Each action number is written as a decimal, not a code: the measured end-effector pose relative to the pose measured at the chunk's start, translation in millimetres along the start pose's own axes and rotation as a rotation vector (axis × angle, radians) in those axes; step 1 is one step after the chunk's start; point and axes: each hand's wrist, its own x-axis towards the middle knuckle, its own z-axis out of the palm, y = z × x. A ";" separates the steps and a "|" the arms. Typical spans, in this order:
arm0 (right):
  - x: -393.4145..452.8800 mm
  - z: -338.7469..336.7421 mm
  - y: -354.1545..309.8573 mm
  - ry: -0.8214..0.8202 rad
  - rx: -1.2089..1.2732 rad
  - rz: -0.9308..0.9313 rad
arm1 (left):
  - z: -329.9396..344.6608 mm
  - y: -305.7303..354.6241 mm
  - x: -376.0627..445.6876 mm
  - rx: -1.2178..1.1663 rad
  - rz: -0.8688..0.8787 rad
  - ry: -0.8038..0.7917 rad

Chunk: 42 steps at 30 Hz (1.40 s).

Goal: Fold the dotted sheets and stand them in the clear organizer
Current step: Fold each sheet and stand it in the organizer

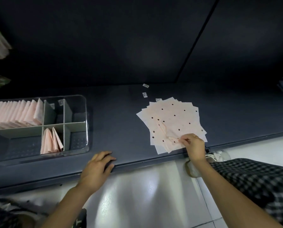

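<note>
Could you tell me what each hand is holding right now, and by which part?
The right hand pinches the top pale pink dotted paper sheet at its near edge; the left hand holds nothing.

The left hand (97, 168) lies flat at lower centre, fingers relaxed, while the right hand (194, 146), right of centre, seems to pinch with curled fingertips.

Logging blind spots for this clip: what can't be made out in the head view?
- Sheet count in the dotted sheets: they overlap in a fan.
- How many sheets the right hand pinches: its fingers cover the corner.
- Print on the small labels: too small.
- Left end of the clear organizer: cut off by the frame edge.
</note>
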 end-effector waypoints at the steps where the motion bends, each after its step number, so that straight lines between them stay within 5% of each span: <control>1: -2.0 -0.1 -3.1 -0.013 0.033 -0.030 | -0.1 0.8 -0.5 0.000 -0.001 -0.001; 6: -16.9 7.1 -40.8 -0.114 0.091 -0.220 | -3.7 13.8 2.5 0.003 0.026 -0.027; 13: -56.7 29.8 -135.4 -0.674 0.104 -0.399 | 0.6 51.7 12.1 -0.139 0.110 -0.091; 24: -18.7 -15.1 -137.5 -1.185 0.109 -0.106 | -11.2 27.8 1.0 -0.805 -0.287 0.011; 28: -11.2 -12.7 -126.5 -1.095 0.343 -0.036 | -6.4 22.6 4.7 -0.994 -0.439 0.208; 30: -15.6 5.9 -123.2 -0.926 0.547 0.093 | -4.6 21.8 6.6 -1.043 -0.480 0.274; 35: -25.8 53.7 -117.5 -0.620 0.410 0.168 | -2.1 24.7 10.1 -0.796 -0.481 0.430; 38: -27.1 67.6 -115.0 -0.504 0.253 0.132 | 2.4 29.1 -2.1 -0.339 -0.237 0.510; 42: -22.8 77.2 -113.4 -0.424 0.171 0.127 | 13.5 30.9 -17.7 -0.013 0.133 0.320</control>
